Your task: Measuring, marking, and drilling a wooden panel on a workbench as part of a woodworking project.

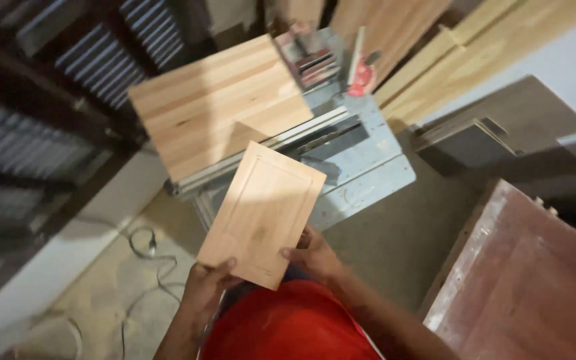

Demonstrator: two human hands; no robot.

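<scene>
I hold a small light wooden panel [265, 212] with a routed frame groove in front of me, tilted over the near end of a table saw [361, 170]. My left hand [207, 285] grips its near left corner from below. My right hand [311, 255] pinches its near right edge, thumb on top. A larger glued pine board [215, 103] lies flat on the saw's far side against the fence. My red shirt fills the bottom centre.
A reddish-brown worn tabletop [528, 280] stands at the right. Grey boards [495, 130] and long pale planks [461, 57] lean at the back right. A power cable [145, 257] snakes over the dusty floor at the left, beside a dark slatted wall.
</scene>
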